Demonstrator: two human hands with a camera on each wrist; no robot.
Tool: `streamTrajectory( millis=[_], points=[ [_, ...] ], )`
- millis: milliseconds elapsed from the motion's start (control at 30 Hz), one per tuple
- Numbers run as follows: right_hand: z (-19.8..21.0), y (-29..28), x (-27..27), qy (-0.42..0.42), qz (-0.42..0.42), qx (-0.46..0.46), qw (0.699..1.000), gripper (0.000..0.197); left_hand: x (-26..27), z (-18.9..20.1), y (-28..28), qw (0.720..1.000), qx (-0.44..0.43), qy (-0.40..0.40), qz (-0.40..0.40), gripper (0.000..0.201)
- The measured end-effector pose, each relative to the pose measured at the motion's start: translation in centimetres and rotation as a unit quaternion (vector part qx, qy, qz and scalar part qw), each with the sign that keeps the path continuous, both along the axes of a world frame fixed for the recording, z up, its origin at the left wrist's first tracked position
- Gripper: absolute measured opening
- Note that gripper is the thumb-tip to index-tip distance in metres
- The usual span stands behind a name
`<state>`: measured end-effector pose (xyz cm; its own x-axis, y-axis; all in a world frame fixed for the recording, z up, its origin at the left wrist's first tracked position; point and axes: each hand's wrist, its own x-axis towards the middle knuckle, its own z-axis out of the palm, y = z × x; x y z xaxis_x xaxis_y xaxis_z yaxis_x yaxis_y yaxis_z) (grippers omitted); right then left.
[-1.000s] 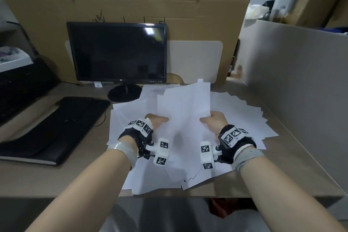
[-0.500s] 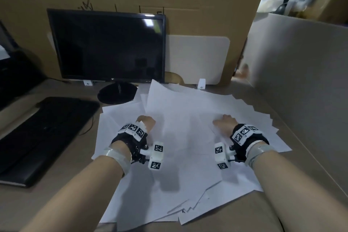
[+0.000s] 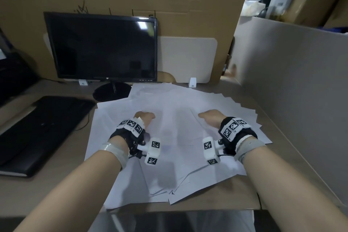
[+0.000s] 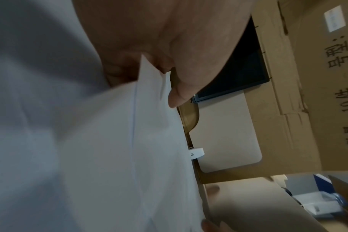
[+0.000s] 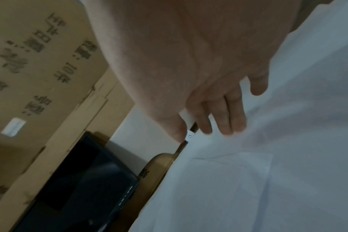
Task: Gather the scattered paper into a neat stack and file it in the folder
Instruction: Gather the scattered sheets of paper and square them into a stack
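At the near edge of the bench [image 3: 47, 190] the fanned paper [image 3: 175, 175] overhangs slightly, and both hands rest on its middle: the left hand [image 3: 144, 118] curled, thumb and fingers pinching a sheet edge, the right hand [image 3: 211, 118] lying flat with fingers straight and loose, holding nothing. The sheets spread left, right and far from the hands, long axis running near to far, so gathering means sweeping inward. The black folder [image 3: 33, 133] lies left, nearer the left hand, with a monitor [image 3: 101, 47] behind and a partition wall [image 3: 293, 88] close on the right.

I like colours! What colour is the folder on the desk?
Black; the folder shows best in the head view.
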<state>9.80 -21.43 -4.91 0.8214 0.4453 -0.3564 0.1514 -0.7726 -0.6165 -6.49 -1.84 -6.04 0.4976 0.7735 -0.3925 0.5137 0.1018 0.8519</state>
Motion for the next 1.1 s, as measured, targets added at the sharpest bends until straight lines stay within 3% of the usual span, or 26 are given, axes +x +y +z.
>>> streamTrajectory(
  millis=[67, 167, 267, 333, 400, 467, 533, 667, 800, 933, 1100],
  points=[
    [-0.1, -0.7, 1.1, -0.018, -0.056, 0.004, 0.998, 0.056, 0.0, -0.3, -0.2, 1.000, 0.010, 0.014, -0.004, 0.015],
    [-1.5, -1.9, 3.8, -0.050, -0.131, -0.021, 0.990, 0.078, 0.0, -0.4, -0.3, 0.998, 0.046, 0.047, -0.008, 0.013],
    [-4.4, -1.8, 7.3, -0.037, -0.178, 0.005, 0.983, 0.083, 0.6, -0.8, 0.2, 0.993, 0.064, 0.094, -0.028, 0.032],
    [-3.0, -1.5, 5.6, -0.023, -0.187, 0.053, 0.981, 0.084, 0.8, -0.8, 0.4, 0.988, 0.081, 0.122, -0.038, 0.043],
    [-2.2, -0.7, 4.7, -0.009, -0.199, 0.089, 0.976, 0.080, 1.0, -0.8, 0.6, 0.985, 0.098, 0.136, -0.041, 0.038],
    [-1.6, -0.2, 4.3, 0.004, -0.200, 0.100, 0.975, 0.076, 1.2, -0.6, 0.6, 0.981, 0.107, 0.153, -0.046, 0.015],
    [-1.4, 0.0, 4.4, 0.023, -0.192, 0.101, 0.976, 0.071, 1.5, -0.7, 0.8, 0.979, 0.110, 0.166, -0.051, 0.024],
    [-1.1, -0.7, 4.6, 0.056, -0.158, 0.094, 0.981, 0.032, 0.4, -0.3, 1.6, 0.957, 0.172, 0.223, -0.067, 0.020],
    [-0.9, 0.3, 3.5, 0.087, -0.148, 0.112, 0.979, 0.033, -1.7, -0.3, 3.1, 0.942, 0.197, 0.267, -0.045, 0.024],
    [-1.0, 1.4, 2.0, 0.075, -0.133, 0.097, 0.983, 0.021, -3.4, 1.1, 3.4, 0.953, 0.197, 0.225, -0.049, 0.041],
    [-0.1, 1.2, -1.1, 0.113, -0.061, 0.093, 0.987, 0.020, -4.3, 2.0, 3.1, 0.965, 0.175, 0.190, -0.053, 0.041]
  ],
)
